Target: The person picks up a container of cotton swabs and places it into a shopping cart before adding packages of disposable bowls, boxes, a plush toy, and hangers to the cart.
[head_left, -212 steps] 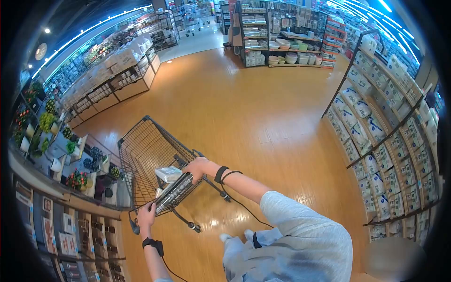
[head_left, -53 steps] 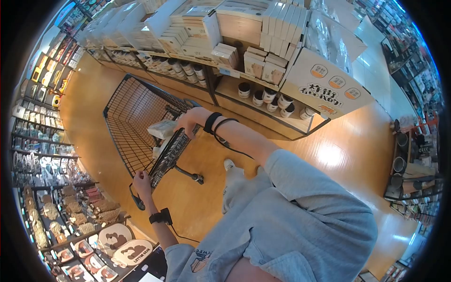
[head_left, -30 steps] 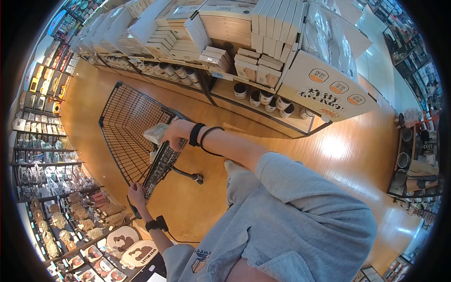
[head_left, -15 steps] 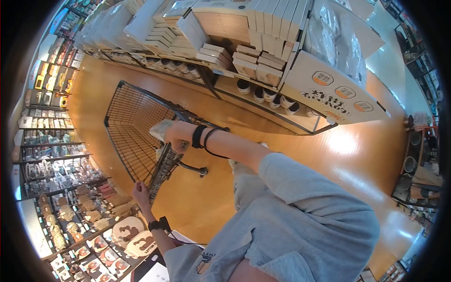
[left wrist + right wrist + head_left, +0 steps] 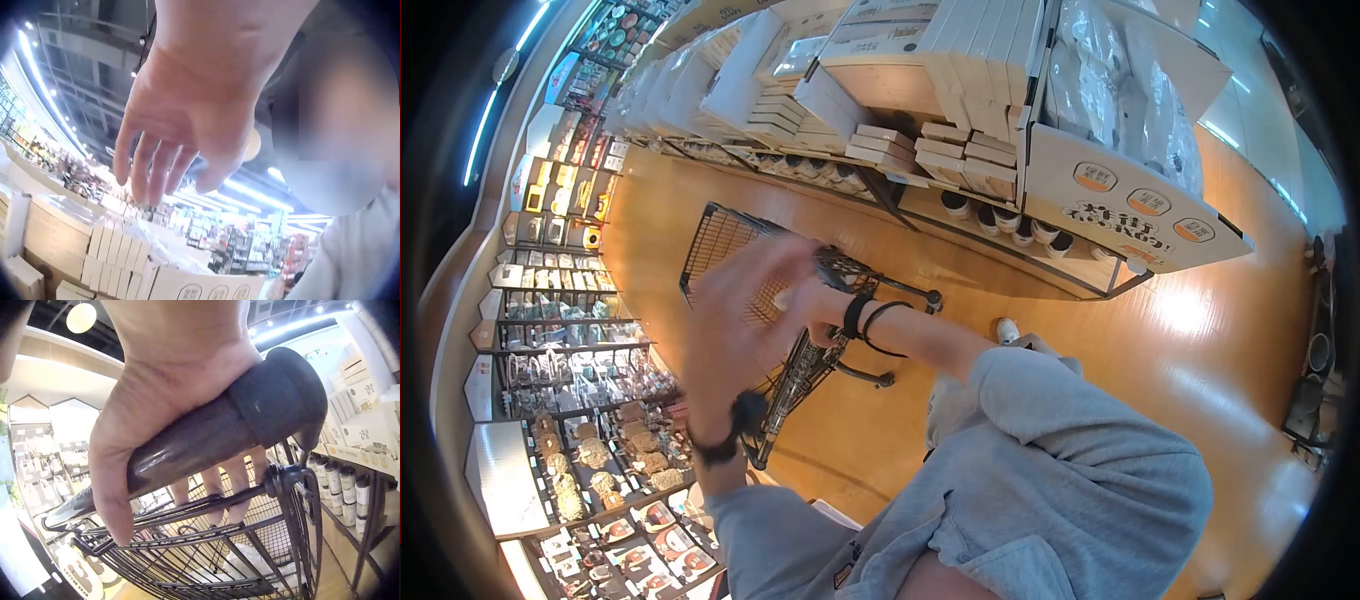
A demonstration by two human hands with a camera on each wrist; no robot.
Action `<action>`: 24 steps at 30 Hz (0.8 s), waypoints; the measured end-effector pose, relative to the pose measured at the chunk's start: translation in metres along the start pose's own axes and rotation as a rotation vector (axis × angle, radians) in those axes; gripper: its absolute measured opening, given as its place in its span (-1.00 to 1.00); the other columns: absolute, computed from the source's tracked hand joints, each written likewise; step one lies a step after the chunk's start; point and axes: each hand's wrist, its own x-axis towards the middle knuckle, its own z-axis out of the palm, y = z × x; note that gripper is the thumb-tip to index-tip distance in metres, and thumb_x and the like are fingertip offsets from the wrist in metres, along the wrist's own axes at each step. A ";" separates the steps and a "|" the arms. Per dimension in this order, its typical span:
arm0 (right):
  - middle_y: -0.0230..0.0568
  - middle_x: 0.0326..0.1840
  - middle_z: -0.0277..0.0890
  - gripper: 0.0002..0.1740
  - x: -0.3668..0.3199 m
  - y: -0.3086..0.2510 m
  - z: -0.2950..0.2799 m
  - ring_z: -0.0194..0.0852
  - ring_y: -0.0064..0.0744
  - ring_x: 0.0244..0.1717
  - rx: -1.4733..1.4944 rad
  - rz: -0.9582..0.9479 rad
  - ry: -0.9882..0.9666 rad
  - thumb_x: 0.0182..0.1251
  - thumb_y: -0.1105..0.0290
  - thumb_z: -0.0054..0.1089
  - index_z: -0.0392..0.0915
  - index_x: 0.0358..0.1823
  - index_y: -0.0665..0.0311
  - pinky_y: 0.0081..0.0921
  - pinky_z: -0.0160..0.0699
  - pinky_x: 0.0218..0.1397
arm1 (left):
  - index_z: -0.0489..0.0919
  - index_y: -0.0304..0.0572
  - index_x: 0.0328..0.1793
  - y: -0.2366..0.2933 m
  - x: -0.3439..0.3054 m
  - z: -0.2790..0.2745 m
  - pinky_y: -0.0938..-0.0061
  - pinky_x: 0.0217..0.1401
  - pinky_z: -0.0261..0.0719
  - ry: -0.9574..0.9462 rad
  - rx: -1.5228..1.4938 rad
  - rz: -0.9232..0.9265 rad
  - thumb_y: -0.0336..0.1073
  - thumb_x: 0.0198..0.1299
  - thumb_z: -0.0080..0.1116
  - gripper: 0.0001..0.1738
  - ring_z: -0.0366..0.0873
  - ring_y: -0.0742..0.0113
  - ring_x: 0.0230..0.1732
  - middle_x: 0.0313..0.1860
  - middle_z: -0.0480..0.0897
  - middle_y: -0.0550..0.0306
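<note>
My left hand (image 5: 740, 325) is raised over the black wire shopping cart (image 5: 708, 250), blurred in the head view. In the left wrist view the left hand (image 5: 187, 119) hangs with its fingers spread and slightly bent, touching nothing. My right hand (image 5: 820, 308) stays at the cart's handle. The right wrist view shows the right hand (image 5: 169, 387) gripping the dark handle (image 5: 194, 447), thumb on one side and fingers over the other. A white package (image 5: 247, 559) lies in the wire basket below, mostly hidden in the head view.
A display (image 5: 990, 170) stacked with white boxes stands beyond the cart, with cups (image 5: 1005, 218) on its lower shelf. Shelves of small goods (image 5: 550, 300) line the left, with brown plush-like items (image 5: 590, 455) nearer. Wooden floor (image 5: 1190, 380) extends to the right.
The left hand has let go of the cart handle's near end and risen across the cart. The right hand remains on the handle. The cart and display sit further right in view.
</note>
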 end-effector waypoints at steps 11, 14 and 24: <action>-0.18 0.10 0.67 -0.26 0.001 0.001 0.019 0.63 -0.13 0.01 0.218 -0.026 -0.044 -0.38 0.13 0.52 0.70 0.05 0.09 -0.19 0.61 -0.10 | 0.46 -0.22 0.29 -0.140 0.174 0.268 0.09 0.28 0.44 -0.512 0.382 0.200 -0.10 0.13 0.29 -0.37 0.48 -0.06 0.25 0.19 0.55 -0.14; -0.28 -0.60 0.64 -0.79 -0.019 -0.005 0.004 0.59 -0.28 -0.52 -0.029 -0.063 0.186 -0.61 0.35 0.52 0.71 -0.74 0.09 -0.17 0.39 -0.59 | 0.39 -0.18 0.39 -0.150 0.173 0.311 0.05 0.38 0.36 -0.402 0.427 0.197 -0.08 0.03 0.39 -0.21 0.40 -0.03 0.35 0.28 0.50 -0.08; -0.29 -0.55 0.66 -0.79 0.008 0.043 0.032 0.60 -0.31 -0.49 0.453 -0.181 0.338 -0.59 0.36 0.52 0.72 -0.71 0.08 -0.21 0.41 -0.56 | 0.44 -0.11 0.31 -0.191 0.180 0.350 0.10 0.42 0.35 -0.519 0.446 0.169 -0.39 -0.01 0.39 -0.32 0.43 -0.01 0.33 0.27 0.50 -0.05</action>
